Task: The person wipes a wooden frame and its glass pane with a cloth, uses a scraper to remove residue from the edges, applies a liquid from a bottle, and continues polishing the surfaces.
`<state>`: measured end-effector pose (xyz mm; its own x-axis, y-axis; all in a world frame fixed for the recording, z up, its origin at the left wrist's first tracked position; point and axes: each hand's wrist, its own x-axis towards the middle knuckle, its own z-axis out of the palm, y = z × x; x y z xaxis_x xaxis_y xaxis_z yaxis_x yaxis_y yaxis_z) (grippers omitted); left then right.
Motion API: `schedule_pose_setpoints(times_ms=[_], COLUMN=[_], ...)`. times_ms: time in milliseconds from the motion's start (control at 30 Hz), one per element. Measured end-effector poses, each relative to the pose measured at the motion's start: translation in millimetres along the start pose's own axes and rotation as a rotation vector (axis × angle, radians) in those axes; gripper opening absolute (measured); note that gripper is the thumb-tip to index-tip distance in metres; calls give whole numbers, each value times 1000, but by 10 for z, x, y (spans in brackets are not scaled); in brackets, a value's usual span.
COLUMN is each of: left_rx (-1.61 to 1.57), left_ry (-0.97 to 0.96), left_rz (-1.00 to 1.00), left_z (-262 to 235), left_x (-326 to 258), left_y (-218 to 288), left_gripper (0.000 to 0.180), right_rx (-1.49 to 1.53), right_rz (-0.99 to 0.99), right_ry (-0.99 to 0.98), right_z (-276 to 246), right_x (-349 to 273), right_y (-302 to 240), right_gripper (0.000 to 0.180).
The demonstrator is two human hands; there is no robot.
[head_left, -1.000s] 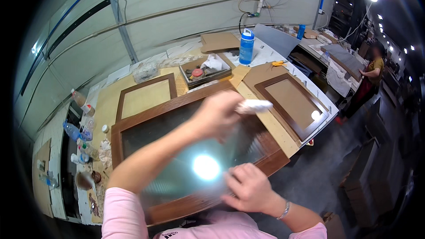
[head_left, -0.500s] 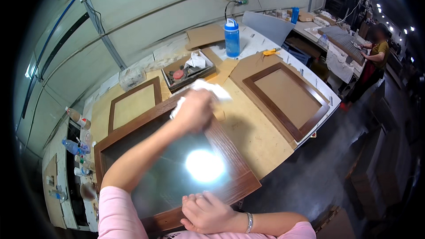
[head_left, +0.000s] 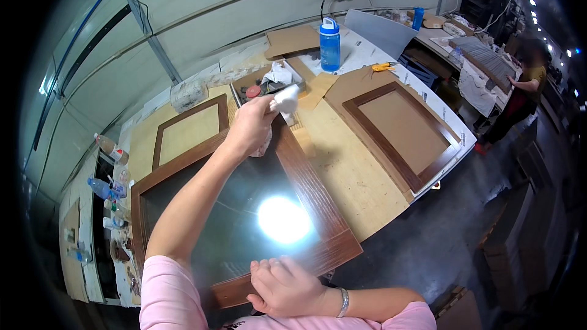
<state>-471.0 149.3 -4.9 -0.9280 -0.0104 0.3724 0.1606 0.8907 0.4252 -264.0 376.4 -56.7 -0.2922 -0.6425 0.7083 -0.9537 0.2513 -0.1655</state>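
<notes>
A brown wooden frame with a glossy pane (head_left: pixel 318 198) lies tilted before me, a bright lamp reflection on its surface. At its far corner my left hand (head_left: pixel 252 123) is closed around a crumpled white cloth (head_left: pixel 286 99). Part of the cloth sticks out beyond the fingers, and some hangs below the palm onto the frame. My right hand (head_left: pixel 286 287), with a silvery bracelet at the wrist, is curled over the frame's near edge. Its thumb lies by the near side and its fingers reach the pane's border.
Two smaller brown frames lie beyond, one left (head_left: pixel 160 143) and one right on cardboard (head_left: pixel 422 180). A tray (head_left: pixel 299 76) with rags, a blue bottle (head_left: pixel 330 52) and yellow-handled pliers (head_left: pixel 383 67) sit farther back. Several bottles (head_left: pixel 101 188) stand at left. A co-worker (head_left: pixel 529 82) stands far right.
My left hand has shifted slightly left and up at the far corner, and the cloth now rises above it. The right hand stays at the near edge. The view has tilted a little.
</notes>
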Motion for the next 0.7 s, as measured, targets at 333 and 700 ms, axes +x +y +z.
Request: schedule_pose_setpoints(times_ms=[333, 700], left_rx=[244, 182], left_ry=[-120, 95], left_rz=[54, -305], left_z=[-306, -1585], left_x=[-670, -2468], left_y=[-436, -1683], left_gripper=[43, 46], right_rx=[31, -60], right_rz=[91, 145], right_ry=[51, 67], right_z=[-65, -3], right_x=[28, 1], right_y=[-30, -122], right_gripper=[44, 34])
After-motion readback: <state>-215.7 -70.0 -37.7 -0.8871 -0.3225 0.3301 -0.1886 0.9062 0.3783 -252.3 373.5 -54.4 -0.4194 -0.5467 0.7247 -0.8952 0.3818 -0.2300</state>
